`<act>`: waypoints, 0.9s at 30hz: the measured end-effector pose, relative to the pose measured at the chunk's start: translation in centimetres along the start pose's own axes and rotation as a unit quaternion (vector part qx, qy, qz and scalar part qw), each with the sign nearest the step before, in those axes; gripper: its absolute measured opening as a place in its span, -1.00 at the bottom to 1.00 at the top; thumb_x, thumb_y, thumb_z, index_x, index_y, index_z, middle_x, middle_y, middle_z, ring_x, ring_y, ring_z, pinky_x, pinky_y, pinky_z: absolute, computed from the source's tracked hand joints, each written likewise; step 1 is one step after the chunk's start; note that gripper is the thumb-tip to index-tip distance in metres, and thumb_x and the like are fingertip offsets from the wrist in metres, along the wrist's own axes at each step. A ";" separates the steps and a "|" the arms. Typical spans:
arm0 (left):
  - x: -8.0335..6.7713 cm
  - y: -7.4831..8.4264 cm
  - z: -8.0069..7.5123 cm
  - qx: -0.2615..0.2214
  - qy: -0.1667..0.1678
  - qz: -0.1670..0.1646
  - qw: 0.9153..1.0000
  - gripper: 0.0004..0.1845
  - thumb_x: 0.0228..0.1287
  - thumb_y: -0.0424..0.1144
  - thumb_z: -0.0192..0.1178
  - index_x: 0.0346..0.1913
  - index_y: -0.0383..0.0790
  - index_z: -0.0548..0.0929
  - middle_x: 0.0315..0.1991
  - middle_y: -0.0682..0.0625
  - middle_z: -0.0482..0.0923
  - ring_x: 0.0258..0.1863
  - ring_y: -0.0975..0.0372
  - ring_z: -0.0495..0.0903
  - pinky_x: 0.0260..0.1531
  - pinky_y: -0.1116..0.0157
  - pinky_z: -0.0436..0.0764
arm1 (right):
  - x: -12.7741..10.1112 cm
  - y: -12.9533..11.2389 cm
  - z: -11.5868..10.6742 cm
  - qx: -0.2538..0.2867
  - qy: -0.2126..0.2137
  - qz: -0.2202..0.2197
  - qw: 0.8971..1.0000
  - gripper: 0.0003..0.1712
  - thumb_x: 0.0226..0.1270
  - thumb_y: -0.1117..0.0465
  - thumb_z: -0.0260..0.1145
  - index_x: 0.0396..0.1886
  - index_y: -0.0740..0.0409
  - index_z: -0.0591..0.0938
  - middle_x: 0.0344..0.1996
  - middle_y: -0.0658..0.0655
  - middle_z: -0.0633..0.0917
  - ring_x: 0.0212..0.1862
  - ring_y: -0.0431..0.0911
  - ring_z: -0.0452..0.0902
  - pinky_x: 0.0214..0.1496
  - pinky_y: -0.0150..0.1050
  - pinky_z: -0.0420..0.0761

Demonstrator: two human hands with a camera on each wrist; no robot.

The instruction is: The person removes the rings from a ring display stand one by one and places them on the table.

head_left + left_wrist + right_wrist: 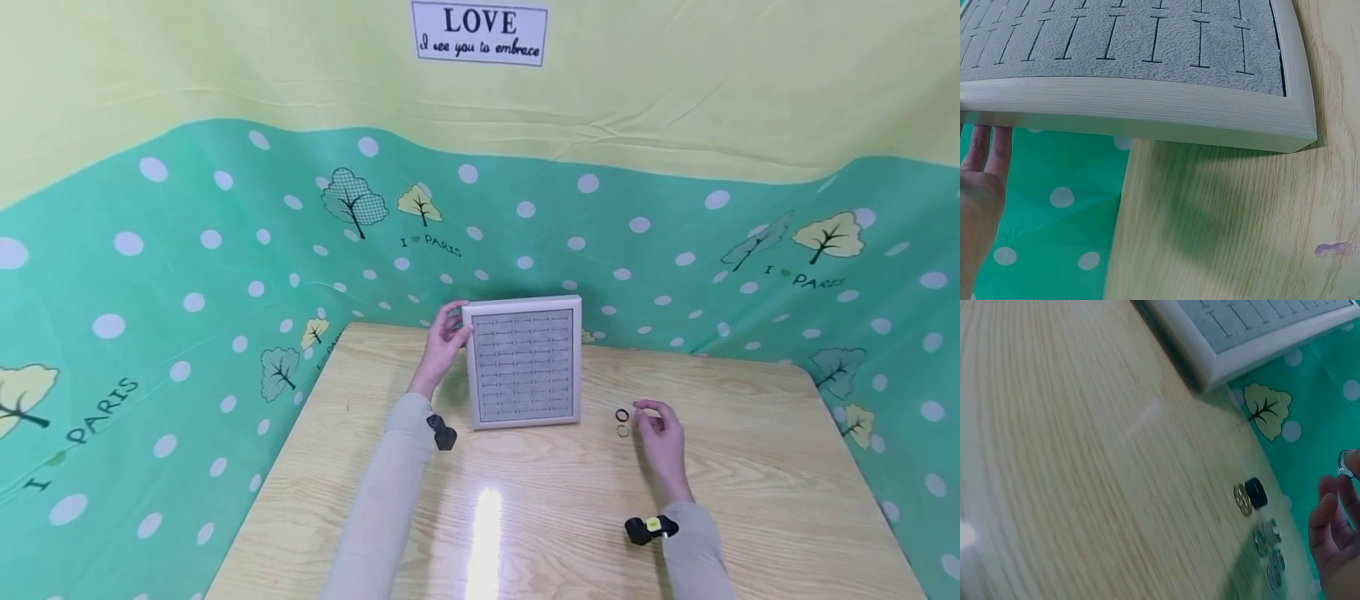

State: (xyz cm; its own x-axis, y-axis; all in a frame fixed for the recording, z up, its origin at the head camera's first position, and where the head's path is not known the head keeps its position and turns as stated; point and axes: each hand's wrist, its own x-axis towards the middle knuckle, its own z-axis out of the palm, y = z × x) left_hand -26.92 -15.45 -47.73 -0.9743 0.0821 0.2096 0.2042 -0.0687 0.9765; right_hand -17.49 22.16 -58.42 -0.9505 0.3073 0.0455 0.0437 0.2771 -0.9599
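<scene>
The ring [1345, 464] is pinched at the tips of my right hand [660, 437], as far as I can judge; in the head view it is too small to make out. There, the right hand hovers over the table [750, 467], just right of two loose rings [622, 422], one dark and one pale, lying near the tray's [523, 362] near right corner. The tray lies left and far of that hand, across a short bare strip of wood. My left hand [444, 340] sits at the tray's far left edge, fingers relaxed and touching the frame, gripping nothing I can see.

In the left wrist view, the tray's pale frame [1147, 112] fills the top, with rows of slits in grey foam [1116, 37] running away from the camera. Two straight fingers [988, 147] lie under the frame's edge, so the hand is loose, steadying at most.

In the right wrist view, I see a small silvery ring held up between fingertips [1329, 487] at the right edge; the fingers curl around it. The tray corner [1222, 359] lies far and left of it. On the table between lie a dark ring [1255, 492], a gold one [1242, 500] and several silver pieces [1269, 550], nearer to this hand than to the tray.
</scene>
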 end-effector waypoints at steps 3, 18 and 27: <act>0.0 0.0 0.0 0.004 0.001 -0.001 1.000 -0.48 0.36 -0.49 0.09 0.34 -0.30 0.29 0.14 -0.36 0.47 -0.02 -0.02 0.56 0.00 0.06 0.61 | 0.1 0.4 -0.7 -0.015 0.002 -0.009 1.000 -0.76 0.45 0.24 0.16 0.01 0.25 0.56 -0.06 0.06 0.49 -0.23 -0.19 0.44 -0.34 -0.51 0.48; 0.1 -0.1 -0.1 -0.010 0.004 -0.015 1.000 -0.48 0.34 -0.49 0.11 0.34 -0.29 0.29 0.14 -0.33 0.48 -0.04 0.01 0.57 0.02 0.02 0.59 | 0.9 2.5 -3.5 -0.074 0.030 0.002 0.997 -0.79 0.44 0.25 0.17 -0.02 0.23 0.59 -0.03 0.03 0.49 -0.15 -0.21 0.37 -0.26 -0.50 0.44; 0.2 -0.2 0.0 -0.010 0.000 -0.008 1.000 -0.47 0.35 -0.50 0.10 0.35 -0.32 0.28 0.14 -0.36 0.47 -0.07 0.03 0.58 -0.02 0.08 0.63 | 1.5 3.5 -4.5 -0.118 0.029 -0.080 0.989 -0.85 0.33 0.42 0.24 -0.13 0.33 0.64 -0.08 0.27 0.61 -0.18 -0.13 0.48 -0.23 -0.56 0.46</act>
State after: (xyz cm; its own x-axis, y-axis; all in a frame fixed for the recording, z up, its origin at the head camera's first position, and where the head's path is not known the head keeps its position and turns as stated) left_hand -27.21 -15.46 -47.91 -0.9774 0.0832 0.1941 0.1869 -0.0873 0.9785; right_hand -17.34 27.69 -60.51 -0.9322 0.2915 0.2145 -0.0295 0.5294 -0.8478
